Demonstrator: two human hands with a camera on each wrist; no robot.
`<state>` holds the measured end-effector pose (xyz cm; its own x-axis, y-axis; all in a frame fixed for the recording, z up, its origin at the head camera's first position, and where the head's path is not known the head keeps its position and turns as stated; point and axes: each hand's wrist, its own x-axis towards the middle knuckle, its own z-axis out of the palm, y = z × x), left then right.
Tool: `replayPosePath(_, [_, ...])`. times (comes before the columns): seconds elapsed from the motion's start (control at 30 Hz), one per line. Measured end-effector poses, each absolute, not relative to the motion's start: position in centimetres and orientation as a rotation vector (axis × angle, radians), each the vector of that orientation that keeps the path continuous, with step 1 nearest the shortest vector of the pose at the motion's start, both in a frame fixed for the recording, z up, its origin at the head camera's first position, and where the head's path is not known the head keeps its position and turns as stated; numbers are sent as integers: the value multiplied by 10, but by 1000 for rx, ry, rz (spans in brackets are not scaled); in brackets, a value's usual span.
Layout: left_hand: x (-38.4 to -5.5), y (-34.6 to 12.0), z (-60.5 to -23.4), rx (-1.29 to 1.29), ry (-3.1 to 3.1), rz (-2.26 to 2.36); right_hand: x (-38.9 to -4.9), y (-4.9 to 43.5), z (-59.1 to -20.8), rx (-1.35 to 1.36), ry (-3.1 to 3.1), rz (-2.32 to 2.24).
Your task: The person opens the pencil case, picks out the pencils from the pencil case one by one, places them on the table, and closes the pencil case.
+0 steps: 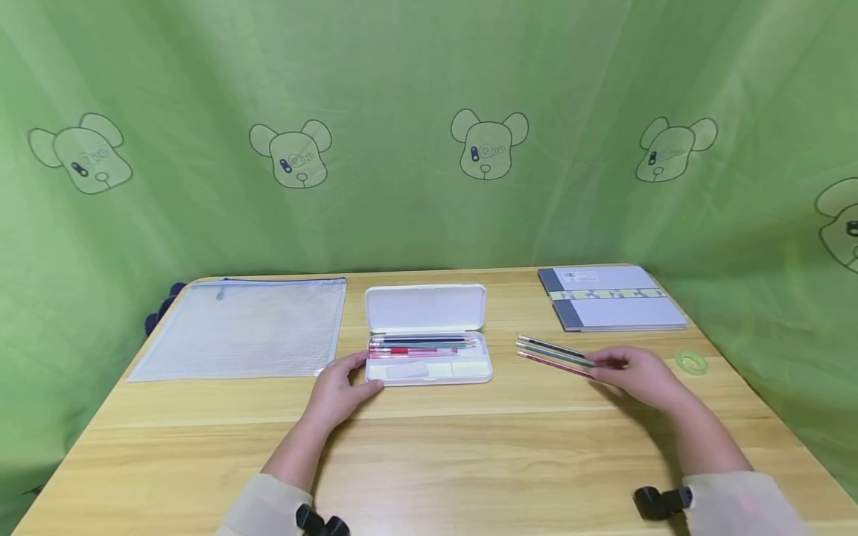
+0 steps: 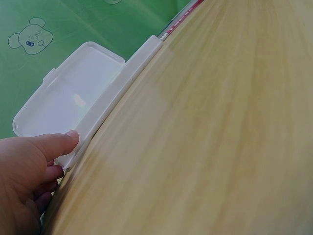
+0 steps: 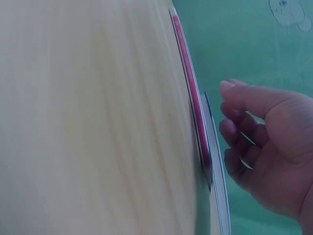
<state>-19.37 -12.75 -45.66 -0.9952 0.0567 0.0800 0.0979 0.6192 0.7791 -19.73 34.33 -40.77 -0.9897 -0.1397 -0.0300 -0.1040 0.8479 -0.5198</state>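
A white pencil case (image 1: 429, 376) lies with its lid (image 1: 426, 309) raised, holding several pencils and pens (image 1: 422, 346) and a pale eraser (image 1: 407, 370). My left hand (image 1: 339, 391) grips its left end, thumb along the front edge; the left wrist view shows the hand (image 2: 29, 171) with fingers bent at the corner. To the right, three pencils (image 1: 553, 353) lie side by side, one of them red (image 3: 190, 83). My right hand (image 1: 637, 376) is at their right ends; in the right wrist view the hand (image 3: 274, 142) has loosely bent fingers, with a gap to the red pencil.
A translucent mesh zip pouch (image 1: 241, 327) lies on the left of the wooden table (image 1: 469, 461). At the back right are a grey-and-white notebook (image 1: 610, 309) with a patterned band and a light green ring (image 1: 691, 362). A green curtain (image 1: 402, 216) hangs behind.
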Motion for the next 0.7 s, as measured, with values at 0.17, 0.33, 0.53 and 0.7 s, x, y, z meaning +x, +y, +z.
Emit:
replayPosePath(0.17, [-194,-128,-458,-123,-2793,-1348,-207,320,-407,-226,2954,-878])
replayPosePath(0.33, [-194,-128,-459,-115,-2798,-1343,-217,295,-406,-307,2940,-957])
replayPosePath(0.53, [-194,-128,-458,-110,-2798,-1343,-229,260,-404,-378,2871,-1016])
replayPosePath(0.7, [-195,-127,-458,-109,-2796,-1353,-239,232,-405,-419,2821,-1071])
